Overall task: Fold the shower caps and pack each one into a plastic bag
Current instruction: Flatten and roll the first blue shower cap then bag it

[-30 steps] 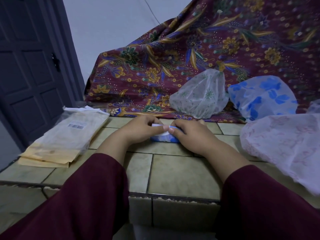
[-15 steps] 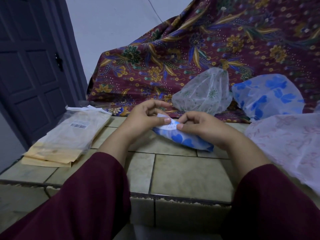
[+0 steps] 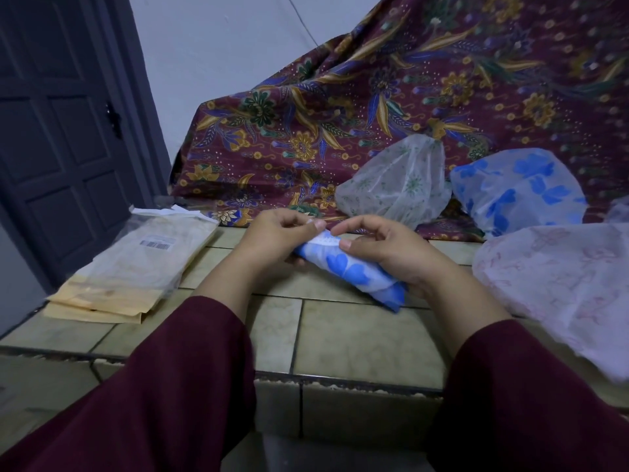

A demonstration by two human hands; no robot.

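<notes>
A folded shower cap, white with blue flowers, forms a long roll held just above the tiled counter. My left hand pinches its upper left end between thumb and fingers. My right hand curls over the roll's right part, thumb on top. Three loose caps lie behind and to the right: a clear one with green print, a blue-flowered one and a pink-printed one. A stack of plastic bags lies on the counter at the left.
A patterned maroon cloth drapes over something behind the counter. A dark door stands at the left. The counter's front edge runs just before my sleeves.
The folded cap has been lifted off the tiles and drawn out into a longer roll; both hands rose and spread apart along it.
</notes>
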